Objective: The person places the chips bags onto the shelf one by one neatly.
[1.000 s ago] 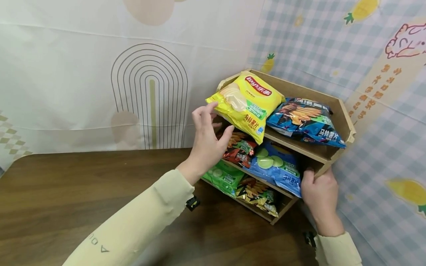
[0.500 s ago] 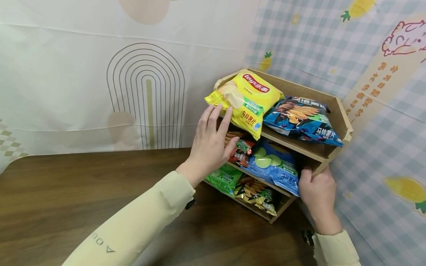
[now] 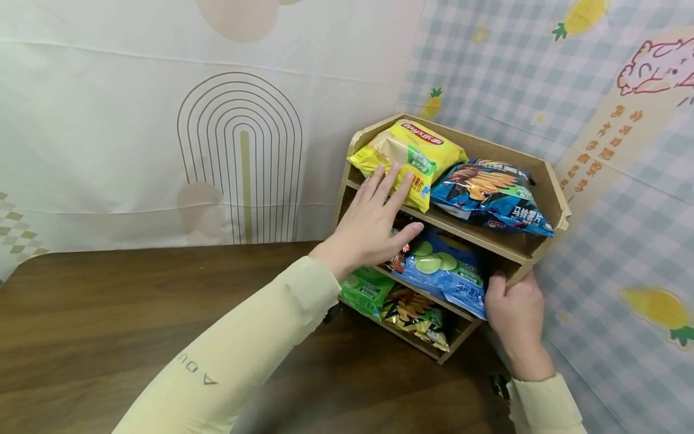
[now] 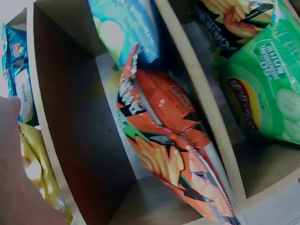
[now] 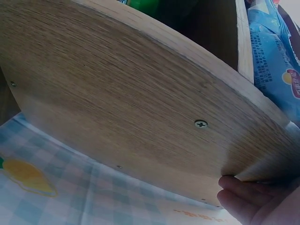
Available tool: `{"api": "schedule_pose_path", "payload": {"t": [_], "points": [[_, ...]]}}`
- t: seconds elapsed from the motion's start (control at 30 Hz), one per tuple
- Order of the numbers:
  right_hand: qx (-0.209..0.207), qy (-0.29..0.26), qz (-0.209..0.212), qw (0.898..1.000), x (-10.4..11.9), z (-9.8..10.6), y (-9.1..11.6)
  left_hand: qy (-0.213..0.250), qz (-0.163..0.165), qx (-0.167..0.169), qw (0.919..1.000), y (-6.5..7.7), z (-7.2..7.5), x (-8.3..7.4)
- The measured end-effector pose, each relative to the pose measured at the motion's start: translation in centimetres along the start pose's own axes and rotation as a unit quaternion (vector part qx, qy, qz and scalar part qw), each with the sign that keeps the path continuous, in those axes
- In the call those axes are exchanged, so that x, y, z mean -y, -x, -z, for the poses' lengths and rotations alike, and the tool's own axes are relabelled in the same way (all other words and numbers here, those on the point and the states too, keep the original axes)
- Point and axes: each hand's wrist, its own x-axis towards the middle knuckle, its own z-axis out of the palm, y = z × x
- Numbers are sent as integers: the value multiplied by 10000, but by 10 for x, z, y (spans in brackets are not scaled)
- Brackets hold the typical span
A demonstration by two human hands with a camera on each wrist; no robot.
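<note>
A three-tier wooden rack (image 3: 490, 245) holds bags of chips. My left hand (image 3: 371, 226) lies with straight, spread fingers against the front of the yellow chip bag (image 3: 439, 150) on the top tier. Beside that bag rests a dark blue chip bag (image 3: 490, 190). At the rack's right side, my right hand (image 3: 517, 316) grips the edge of the side panel, thumb in front; in the right wrist view its fingers touch the panel's outer face (image 5: 140, 93). On the middle tier are a light blue chip bag (image 3: 450, 274) and a red chip bag (image 4: 159, 145), partly hidden behind my left hand in the head view.
The bottom tier holds a green chip bag (image 3: 368, 292) and a black-and-gold chip bag (image 3: 414, 316). Under the rack is a dark wooden table (image 3: 162, 313). A pale cloth (image 3: 125, 150) hangs behind, and a checked cloth (image 3: 596, 241) hangs close on the right.
My left hand has moved right and its fingers have straightened onto the yellow bag, which now sits farther back on the top tier. My right hand stays on the rack's side.
</note>
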Motion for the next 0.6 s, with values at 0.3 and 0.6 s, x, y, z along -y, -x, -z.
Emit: {"api": "schedule_pose_path", "payload": {"t": [0.3, 0.6], "points": [[80, 18, 38, 10000, -1, -7, -4, 436, -230, 295, 9984, 11, 0, 14], [976, -589, -252, 9932, -3, 4, 11, 326, -611, 123, 9975, 51, -1, 35]]}}
